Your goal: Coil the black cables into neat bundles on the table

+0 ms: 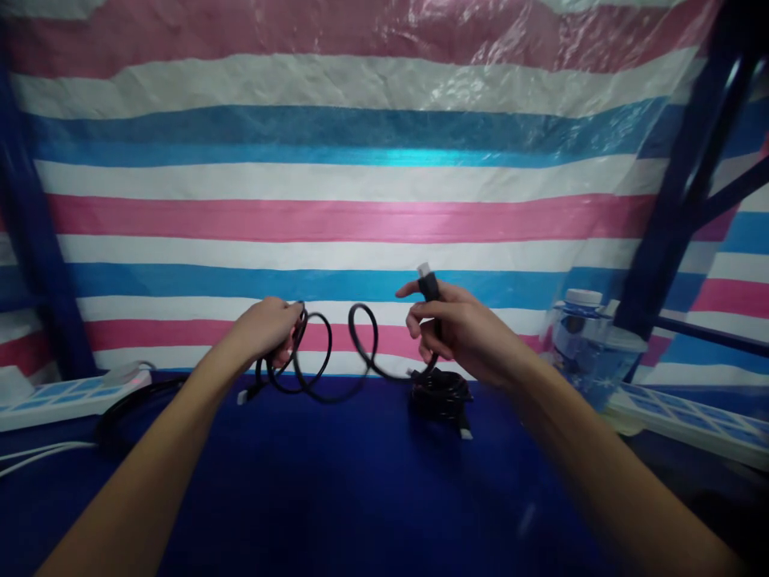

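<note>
A black cable (332,399) hangs in loose loops between my two hands above the dark blue surface. My left hand (277,330) is closed around some of its loops, and one connector (245,396) dangles just below that hand. Between the fingers of my right hand (448,320) is the cable's other end, its black plug (428,282) with a silver tip pointing up. Below my right hand, a coiled black cable bundle (441,394) lies on the blue surface (312,497), a light-coloured connector at its lower right.
A bottle with a white cap (582,298) and a clear plastic container (613,353) stand at the right. White-and-blue strips (54,401) lie at both sides. More cables rest at the left. Blue metal posts (685,192) flank the striped sheet (360,220) behind.
</note>
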A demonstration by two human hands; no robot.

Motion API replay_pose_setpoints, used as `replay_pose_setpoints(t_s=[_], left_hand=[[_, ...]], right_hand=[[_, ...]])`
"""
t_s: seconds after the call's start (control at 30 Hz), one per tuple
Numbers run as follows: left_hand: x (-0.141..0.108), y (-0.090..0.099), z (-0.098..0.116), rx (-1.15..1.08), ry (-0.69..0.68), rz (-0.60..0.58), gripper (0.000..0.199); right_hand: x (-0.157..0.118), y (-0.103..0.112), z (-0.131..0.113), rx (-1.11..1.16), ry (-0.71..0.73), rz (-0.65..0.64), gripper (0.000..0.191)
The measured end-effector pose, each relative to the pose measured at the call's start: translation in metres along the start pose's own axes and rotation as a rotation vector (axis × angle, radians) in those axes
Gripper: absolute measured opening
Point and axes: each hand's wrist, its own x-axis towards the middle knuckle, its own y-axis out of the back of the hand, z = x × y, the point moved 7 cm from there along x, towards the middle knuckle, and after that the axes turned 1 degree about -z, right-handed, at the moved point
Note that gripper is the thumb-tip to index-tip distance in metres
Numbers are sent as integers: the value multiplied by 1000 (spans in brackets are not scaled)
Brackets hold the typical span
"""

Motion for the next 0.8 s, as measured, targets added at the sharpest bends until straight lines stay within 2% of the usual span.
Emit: replay_pose_setpoints(t_s=[0.07, 0.17, 0.23, 0.33, 0.37, 0.43, 0.5, 0.57, 0.63, 0.7, 0.8], left_hand=[[7, -1, -16, 107, 19, -23, 26], [16, -2, -27, 182, -3, -27, 23], [17, -4, -20, 199, -57, -5, 17], [4, -14, 12, 141, -142, 9, 15], [-3, -22, 23, 68, -154, -34, 23], [-23, -47, 42, -65, -130, -252, 39], [-44, -69, 58, -84, -169, -433, 36], [-58, -80, 66, -110, -209, -502, 22], [-63, -83, 69, -225, -211, -481, 12], [-62, -78, 71, -398, -206, -415, 12], [-58, -67, 72, -614, -163, -353, 7]], right_hand=[[-4, -8, -8, -81, 56, -49, 18], [-7, -13, -19, -180, 178, 16, 11], [-9, -15, -25, -224, 251, 55, 12], [-11, -15, -32, -289, 353, 104, 23], [-12, -15, -34, -325, 393, 121, 30], [-15, -17, -35, -440, 466, 123, 46], [-18, -22, -34, -567, 513, 89, 57], [-20, -27, -33, -666, 553, 52, 58], [-22, -32, -36, -742, 630, 25, 47], [-24, -38, -39, -817, 705, -24, 36], [-22, -42, -37, -840, 655, -167, 43]])
